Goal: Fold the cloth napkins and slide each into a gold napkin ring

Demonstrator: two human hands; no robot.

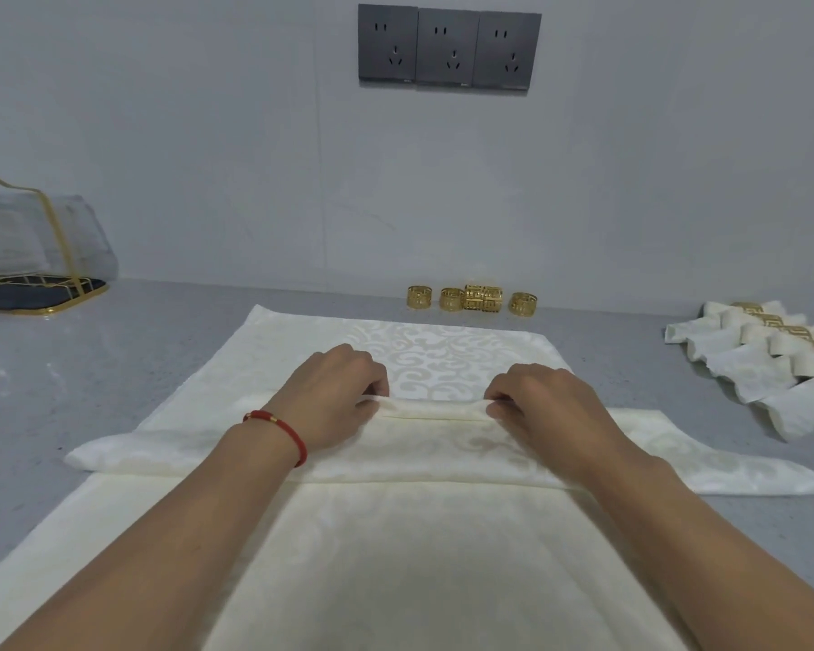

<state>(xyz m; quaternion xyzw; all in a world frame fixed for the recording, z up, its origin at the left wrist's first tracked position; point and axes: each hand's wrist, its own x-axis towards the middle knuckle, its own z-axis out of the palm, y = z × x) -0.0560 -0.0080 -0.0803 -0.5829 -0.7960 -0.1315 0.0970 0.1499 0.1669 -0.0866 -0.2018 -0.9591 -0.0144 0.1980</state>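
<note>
Your grey table [67, 382] runs back to a pale wall [208, 133], and most of it in front of you is covered by a cream patterned napkin [442, 556] spread flat, its far edge reaching almost to the wall. Across the middle of it lies a folded band of the same cloth [424, 453], its pointed ends sticking out past both sides. Your left hand [334, 397] and right hand [546, 406] sit side by side on that band, a little apart, each pinching its top fold between thumb and curled fingers. To the right sits a pile of finished napkins [762, 368] already in rings. At far left stands a gold-framed holder [43, 242]. Three grey sockets [449, 49] are on the wall. Five loose gold rings [473, 299] line the wall's foot. A red bracelet [283, 429] circles your left wrist.
</note>
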